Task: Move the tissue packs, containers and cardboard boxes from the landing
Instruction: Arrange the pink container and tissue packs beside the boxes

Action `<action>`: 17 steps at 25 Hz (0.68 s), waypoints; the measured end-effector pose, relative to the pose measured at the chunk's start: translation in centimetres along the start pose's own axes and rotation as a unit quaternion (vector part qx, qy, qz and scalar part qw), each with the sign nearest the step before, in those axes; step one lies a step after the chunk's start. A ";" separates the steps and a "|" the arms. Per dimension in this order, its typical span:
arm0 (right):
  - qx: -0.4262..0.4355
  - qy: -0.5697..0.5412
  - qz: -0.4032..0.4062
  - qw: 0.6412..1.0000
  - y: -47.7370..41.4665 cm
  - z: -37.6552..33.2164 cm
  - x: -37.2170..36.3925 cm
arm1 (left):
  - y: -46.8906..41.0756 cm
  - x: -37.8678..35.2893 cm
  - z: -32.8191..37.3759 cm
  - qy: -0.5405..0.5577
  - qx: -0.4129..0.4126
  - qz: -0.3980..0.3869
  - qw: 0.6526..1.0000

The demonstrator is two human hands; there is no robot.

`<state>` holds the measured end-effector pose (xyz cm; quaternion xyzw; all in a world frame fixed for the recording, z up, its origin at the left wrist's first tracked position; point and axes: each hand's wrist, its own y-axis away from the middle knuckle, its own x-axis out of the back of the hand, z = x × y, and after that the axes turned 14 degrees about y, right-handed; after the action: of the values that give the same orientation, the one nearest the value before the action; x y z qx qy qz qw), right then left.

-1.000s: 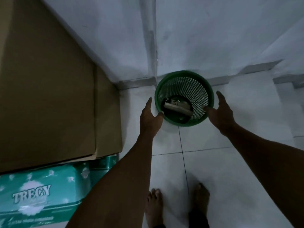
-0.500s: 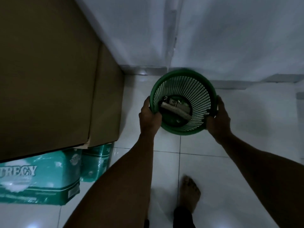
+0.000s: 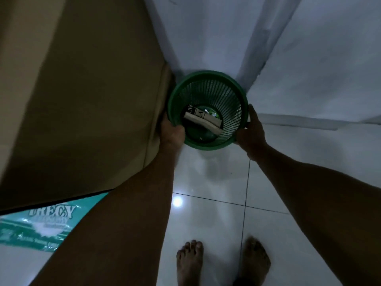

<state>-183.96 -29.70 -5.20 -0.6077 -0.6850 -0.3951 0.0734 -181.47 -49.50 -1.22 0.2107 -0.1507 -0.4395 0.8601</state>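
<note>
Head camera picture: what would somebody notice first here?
The green mesh basket in the middle, gripped by the left hand and right hand, a small carton inside. Then the big cardboard box filling the left, a green tissue pack peeking out below it.

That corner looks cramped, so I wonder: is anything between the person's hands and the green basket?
Nothing visible. The left hand and right hand both grip the green mesh basket; the cardboard box only crowds its left side.

Basket [image 3: 224, 96]: is coming up off the floor and moving close to the big box [image 3: 82, 100].
Left hand [image 3: 172, 132]: is now gripping its rim.
Right hand [image 3: 250, 131]: is now gripping the other side.
</note>
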 end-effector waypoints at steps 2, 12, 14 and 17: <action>0.014 -0.001 0.006 1.000 -0.2 0.9 -0.9 | -0.4 0.3 -0.2 -0.009 -0.010 -0.013 1.000; 0.010 0.004 0.045 0.999 0.7 0.4 -0.8 | -0.4 0.6 -2.0 -0.037 0.063 0.046 0.996; 0.008 -0.002 0.029 1.000 0.4 0.4 -0.8 | -0.5 0.2 -1.4 -0.017 0.059 0.040 0.997; 0.008 0.000 0.026 1.000 0.7 0.3 -0.8 | -0.8 0.3 -1.9 -0.016 0.045 0.036 0.998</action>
<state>-183.02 -30.18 -5.56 -0.6248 -0.6720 -0.3877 0.0880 -180.97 -49.75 -3.18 0.2361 -0.1918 -0.4041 0.8627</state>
